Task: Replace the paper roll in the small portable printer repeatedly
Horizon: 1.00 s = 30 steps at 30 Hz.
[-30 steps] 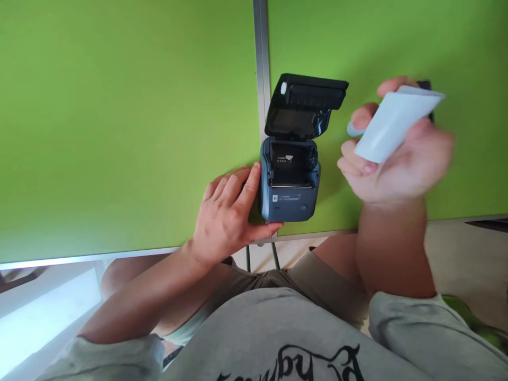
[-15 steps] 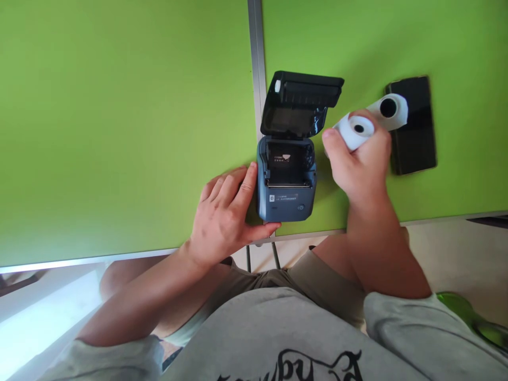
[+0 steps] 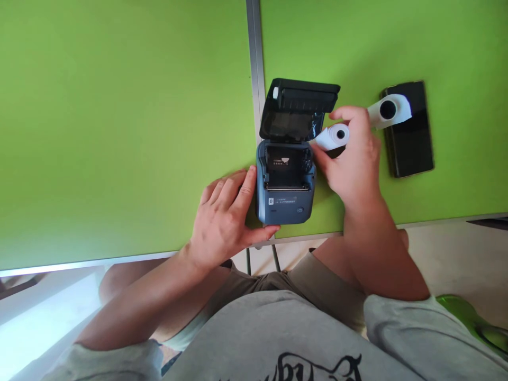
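Note:
A small blue-grey thermal printer (image 3: 284, 207) sits on the green table, its black lid (image 3: 293, 120) raised and its paper bay showing bare inside. My left hand (image 3: 224, 217) braces it, fingers along the left side and thumb along the front edge. Just right of the hinge, my right hand (image 3: 355, 159) grips a white paper roll (image 3: 338, 135) with a dark core hole, its thumb beneath. Its index finger reaches up near the lid's right corner. The roll is close to the printer's right side; whether they touch I cannot tell.
Another white paper roll (image 3: 391, 123) with a wide black core is behind my right hand, overlapping a black phone-like slab (image 3: 413, 143). A grey metal strip (image 3: 255, 53) splits the tabletop. The table's front edge (image 3: 159, 255) runs close below the printer.
My right hand has carried the paper roll left and slightly down, close to the printer. My left hand stays at the printer, whose lid remains up.

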{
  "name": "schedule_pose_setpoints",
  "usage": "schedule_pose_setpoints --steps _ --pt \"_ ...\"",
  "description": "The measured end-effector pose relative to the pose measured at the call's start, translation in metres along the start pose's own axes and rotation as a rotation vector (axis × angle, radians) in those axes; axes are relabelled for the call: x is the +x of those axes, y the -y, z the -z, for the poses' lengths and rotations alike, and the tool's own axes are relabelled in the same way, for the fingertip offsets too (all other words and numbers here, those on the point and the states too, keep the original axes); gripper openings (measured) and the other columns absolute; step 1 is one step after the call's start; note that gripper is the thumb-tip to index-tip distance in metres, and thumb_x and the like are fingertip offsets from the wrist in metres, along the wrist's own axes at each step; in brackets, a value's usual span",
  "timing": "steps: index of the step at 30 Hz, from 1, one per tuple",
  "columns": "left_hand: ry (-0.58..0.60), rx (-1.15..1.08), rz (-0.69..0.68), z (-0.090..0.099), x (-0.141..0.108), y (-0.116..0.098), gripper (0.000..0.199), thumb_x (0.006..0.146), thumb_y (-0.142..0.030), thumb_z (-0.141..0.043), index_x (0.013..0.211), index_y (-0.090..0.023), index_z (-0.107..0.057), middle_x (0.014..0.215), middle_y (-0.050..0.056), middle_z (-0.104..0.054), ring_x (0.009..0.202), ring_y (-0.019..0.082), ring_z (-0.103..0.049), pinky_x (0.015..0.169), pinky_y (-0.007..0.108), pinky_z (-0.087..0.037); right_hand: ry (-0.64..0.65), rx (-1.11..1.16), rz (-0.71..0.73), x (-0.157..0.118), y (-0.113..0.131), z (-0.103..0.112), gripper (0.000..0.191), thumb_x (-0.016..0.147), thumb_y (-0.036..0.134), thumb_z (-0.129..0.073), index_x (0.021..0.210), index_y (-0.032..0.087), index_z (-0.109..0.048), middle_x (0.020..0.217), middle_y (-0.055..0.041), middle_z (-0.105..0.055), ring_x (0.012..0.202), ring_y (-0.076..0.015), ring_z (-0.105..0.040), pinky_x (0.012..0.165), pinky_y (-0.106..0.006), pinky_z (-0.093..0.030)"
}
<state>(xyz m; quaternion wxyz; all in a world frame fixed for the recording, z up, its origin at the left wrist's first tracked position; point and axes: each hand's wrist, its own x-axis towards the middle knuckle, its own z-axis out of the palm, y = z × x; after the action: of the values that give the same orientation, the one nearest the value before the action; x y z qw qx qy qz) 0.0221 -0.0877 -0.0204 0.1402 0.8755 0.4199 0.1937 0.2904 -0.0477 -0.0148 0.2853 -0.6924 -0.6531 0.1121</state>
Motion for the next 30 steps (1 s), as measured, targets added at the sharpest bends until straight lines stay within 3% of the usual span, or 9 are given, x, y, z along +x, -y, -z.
schedule_pose_setpoints --steps 6,8,10,12,13,16,19,25,30 --pt "-0.011 0.044 -0.018 0.0 0.001 0.0 0.104 0.095 -0.083 -0.045 0.166 -0.009 -0.028 0.136 0.019 -0.068 0.123 0.031 -0.065 0.106 0.041 -0.046 -0.072 0.103 0.222 -0.006 0.009 0.008 0.051 0.076 0.021 -0.06 0.126 0.026 -0.055 0.12 -0.0128 -0.064 0.115 -0.0315 -0.065 0.097 -0.051 -0.055" --pt "-0.004 0.052 -0.019 0.0 0.0 0.0 0.104 0.095 -0.083 -0.044 0.166 -0.009 -0.028 0.137 0.02 -0.068 0.123 0.031 -0.065 0.106 0.042 -0.046 -0.205 0.147 0.237 -0.006 0.009 0.014 0.049 0.071 0.026 -0.057 0.119 0.027 -0.06 0.113 -0.0117 -0.063 0.108 -0.0321 -0.064 0.085 -0.049 -0.054" --pt "-0.004 0.058 -0.025 0.0 0.0 0.0 0.103 0.095 -0.083 -0.044 0.165 -0.008 -0.03 0.137 0.02 -0.068 0.123 0.031 -0.065 0.106 0.041 -0.046 -0.428 0.158 0.267 -0.003 0.005 0.021 0.043 0.067 0.03 -0.055 0.109 0.028 -0.067 0.102 -0.011 -0.062 0.098 -0.0323 -0.062 0.075 -0.048 -0.048" --pt "-0.013 0.058 -0.032 0.0 0.0 0.0 0.102 0.096 -0.082 -0.045 0.163 -0.007 -0.033 0.136 0.021 -0.068 0.122 0.031 -0.065 0.106 0.041 -0.046 -0.608 0.107 0.331 0.005 -0.008 0.029 0.04 0.067 0.03 -0.055 0.104 0.027 -0.071 0.096 -0.0113 -0.062 0.095 -0.0325 -0.061 0.074 -0.049 -0.046" --pt "-0.019 0.056 -0.035 0.0 0.0 0.0 0.101 0.096 -0.081 -0.045 0.163 -0.006 -0.034 0.135 0.021 -0.068 0.122 0.032 -0.065 0.106 0.042 -0.046 -0.631 0.062 0.368 0.01 -0.016 0.032 0.041 0.068 0.028 -0.056 0.106 0.026 -0.072 0.097 -0.0119 -0.063 0.097 -0.033 -0.061 0.078 -0.05 -0.047" --pt "-0.024 0.043 -0.03 -0.001 0.0 0.001 0.101 0.096 -0.08 -0.047 0.163 -0.006 -0.034 0.136 0.021 -0.067 0.122 0.032 -0.066 0.105 0.042 -0.047 -0.459 -0.069 0.391 0.021 -0.044 0.035 0.058 0.071 0.02 -0.059 0.128 0.021 -0.067 0.124 -0.0158 -0.065 0.122 -0.0366 -0.062 0.1 -0.056 -0.049" --pt "-0.022 0.019 -0.019 -0.001 0.0 0.001 0.102 0.096 -0.08 -0.048 0.166 -0.009 -0.03 0.138 0.02 -0.067 0.124 0.032 -0.066 0.105 0.042 -0.047 -0.267 -0.232 0.227 0.024 -0.058 0.027 0.066 0.071 0.02 -0.065 0.137 0.021 -0.06 0.138 -0.0156 -0.059 0.131 -0.0378 -0.059 0.107 -0.059 -0.047" --pt "-0.037 0.028 -0.032 -0.001 0.001 0.001 0.102 0.096 -0.081 -0.047 0.165 -0.008 -0.03 0.136 0.02 -0.068 0.123 0.031 -0.066 0.106 0.042 -0.047 -0.204 -0.435 -0.205 0.027 -0.042 0.016 0.066 0.068 0.021 -0.079 0.134 0.018 -0.068 0.12 -0.0125 -0.063 0.123 -0.0391 -0.062 0.11 -0.062 -0.043" --pt "-0.037 0.047 -0.038 -0.001 0.002 0.001 0.099 0.097 -0.08 -0.044 0.162 -0.006 -0.036 0.135 0.02 -0.068 0.123 0.031 -0.066 0.105 0.041 -0.046 -0.205 -0.422 -0.267 0.03 -0.038 0.017 0.058 0.073 0.017 -0.079 0.13 0.015 -0.066 0.118 -0.0124 -0.065 0.119 -0.0364 -0.065 0.106 -0.059 -0.046"
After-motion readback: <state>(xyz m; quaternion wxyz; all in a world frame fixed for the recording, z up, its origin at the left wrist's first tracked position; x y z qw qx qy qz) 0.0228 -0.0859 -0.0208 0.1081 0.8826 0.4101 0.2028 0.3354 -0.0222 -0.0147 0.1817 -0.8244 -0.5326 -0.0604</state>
